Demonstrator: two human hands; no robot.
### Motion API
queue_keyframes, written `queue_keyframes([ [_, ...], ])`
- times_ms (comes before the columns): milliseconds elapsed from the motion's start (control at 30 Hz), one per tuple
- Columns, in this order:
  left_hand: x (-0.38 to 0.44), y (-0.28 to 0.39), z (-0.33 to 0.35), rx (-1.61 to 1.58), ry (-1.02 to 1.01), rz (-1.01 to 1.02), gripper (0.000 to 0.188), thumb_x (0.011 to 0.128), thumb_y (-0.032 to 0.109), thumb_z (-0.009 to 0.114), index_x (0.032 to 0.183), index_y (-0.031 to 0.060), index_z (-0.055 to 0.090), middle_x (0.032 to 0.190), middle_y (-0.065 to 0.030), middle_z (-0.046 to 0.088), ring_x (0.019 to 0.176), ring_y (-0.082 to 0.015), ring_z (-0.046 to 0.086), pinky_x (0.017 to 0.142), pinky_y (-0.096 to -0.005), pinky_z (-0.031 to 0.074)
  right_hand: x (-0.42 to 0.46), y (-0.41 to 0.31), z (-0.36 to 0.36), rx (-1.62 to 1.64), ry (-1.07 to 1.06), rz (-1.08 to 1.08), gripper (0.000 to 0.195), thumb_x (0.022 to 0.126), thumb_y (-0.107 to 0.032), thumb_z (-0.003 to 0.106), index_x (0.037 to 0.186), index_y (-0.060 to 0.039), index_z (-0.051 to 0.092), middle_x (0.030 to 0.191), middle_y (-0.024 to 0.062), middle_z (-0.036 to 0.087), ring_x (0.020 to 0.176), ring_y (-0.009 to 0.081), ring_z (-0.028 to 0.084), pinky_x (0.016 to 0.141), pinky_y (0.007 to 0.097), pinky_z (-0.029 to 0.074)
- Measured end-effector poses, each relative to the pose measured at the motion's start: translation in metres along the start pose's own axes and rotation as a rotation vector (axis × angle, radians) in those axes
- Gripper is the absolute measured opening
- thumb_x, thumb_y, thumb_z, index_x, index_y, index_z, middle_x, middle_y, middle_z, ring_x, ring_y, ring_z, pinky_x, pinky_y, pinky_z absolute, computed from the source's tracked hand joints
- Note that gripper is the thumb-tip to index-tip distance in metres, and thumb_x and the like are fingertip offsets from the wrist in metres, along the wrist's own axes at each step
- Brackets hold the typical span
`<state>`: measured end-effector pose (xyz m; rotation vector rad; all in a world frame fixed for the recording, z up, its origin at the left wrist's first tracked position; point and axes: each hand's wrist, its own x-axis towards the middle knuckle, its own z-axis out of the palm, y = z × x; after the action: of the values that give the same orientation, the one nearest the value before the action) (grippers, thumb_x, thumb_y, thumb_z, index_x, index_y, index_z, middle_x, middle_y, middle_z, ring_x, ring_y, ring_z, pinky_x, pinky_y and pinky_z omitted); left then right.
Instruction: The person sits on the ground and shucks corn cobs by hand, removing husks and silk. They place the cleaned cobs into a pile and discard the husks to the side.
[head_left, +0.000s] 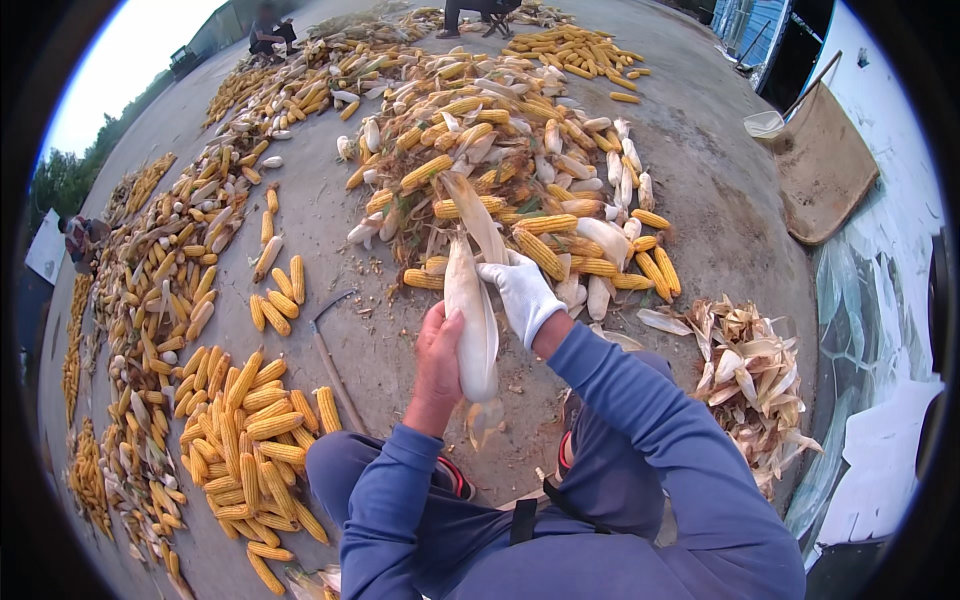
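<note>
My bare left hand (440, 352) grips an ear of corn (469, 330) still wrapped in pale husk, held upright above the ground between my knees. In a white knitted glove, my right hand (522, 291) pinches a husk leaf (474, 214) that stands up and away from the ear's top. No kernels show on this ear. Just beyond both hands lies a heap of corn (480, 142), a mix of bare yellow ears and ears partly or wholly in husk.
Left of my knee is a pile of bare yellow ears (255, 442). A sickle (330, 352) lies beside it. Loose husks (750, 382) are heaped at right, near a leaning shovel (821, 157) and plastic sheeting (862, 337). People (266, 34) sit by farther corn rows.
</note>
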<state>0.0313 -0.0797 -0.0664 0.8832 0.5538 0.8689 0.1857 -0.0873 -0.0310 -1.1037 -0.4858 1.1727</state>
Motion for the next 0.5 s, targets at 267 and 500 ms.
queue_keyframes([
  [267,-0.007,0.009,0.006,-0.049,-0.031,-0.039,0.036,0.099,0.024,0.049,0.126,0.0019,0.045,0.097,-0.0149,0.063,0.069,-0.0246,0.067,0.058,-0.0372,0.059,0.0,-0.004,-0.003,-0.064,-0.013,-0.034,0.022,0.088,0.001,0.063,0.11,-0.0009,0.064,0.092,0.0047,0.066,0.079,0.0132,0.062,0.072,0.0276,0.051],
  [500,-0.013,0.018,0.01,-0.112,-0.108,-0.087,0.038,0.098,0.026,0.048,0.127,0.0018,0.045,0.099,-0.0161,0.063,0.073,-0.0267,0.068,0.061,-0.0384,0.059,-0.001,-0.002,-0.004,-0.091,-0.055,-0.027,0.028,0.087,0.003,0.061,0.115,0.0012,0.063,0.094,0.0059,0.067,0.081,0.0139,0.063,0.072,0.0276,0.052],
])
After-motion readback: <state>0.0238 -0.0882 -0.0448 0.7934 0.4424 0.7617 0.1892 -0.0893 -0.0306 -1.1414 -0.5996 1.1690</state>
